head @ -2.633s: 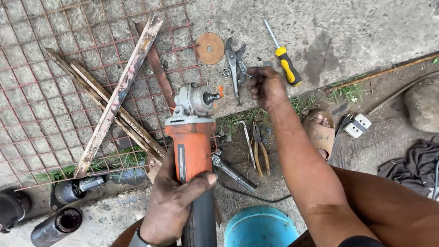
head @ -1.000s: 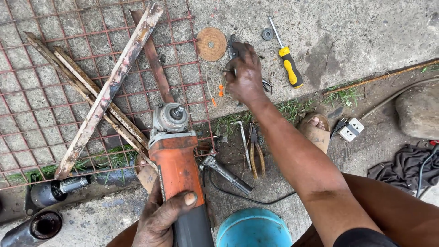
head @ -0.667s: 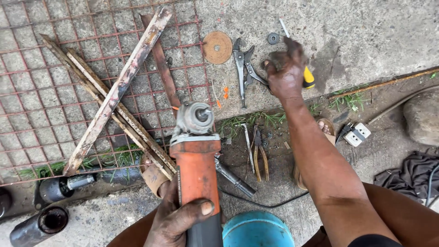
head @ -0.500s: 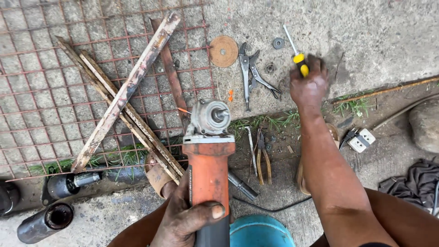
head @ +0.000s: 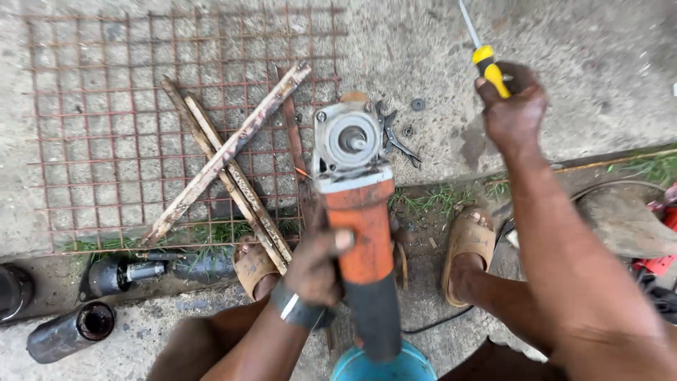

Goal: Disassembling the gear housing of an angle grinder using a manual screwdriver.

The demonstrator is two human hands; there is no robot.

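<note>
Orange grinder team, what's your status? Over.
Left hand grips orange angle grinder, bare spindle up. Right hand holds yellow-handled screwdriver. Rusty wire mesh and pliers lie behind.

One orange angle grinder point(head: 360, 219), one yellow-handled screwdriver point(head: 486, 60), one rusty wire mesh panel point(head: 106, 106). Two sandals point(head: 465, 243), two small washers point(head: 418, 104). Three dark metal cylinders point(head: 70, 331).

We work outdoors in flat daylight on a stained concrete floor point(head: 564, 63). A rusty wire mesh panel point(head: 106, 127) lies toward 10 o'clock. A grass strip point(head: 437, 201) runs along the slab edge. At 8 o'clock, dark pipe sections point(head: 70, 331); at 3 o'clock, a grey stone point(head: 624, 222).
</note>
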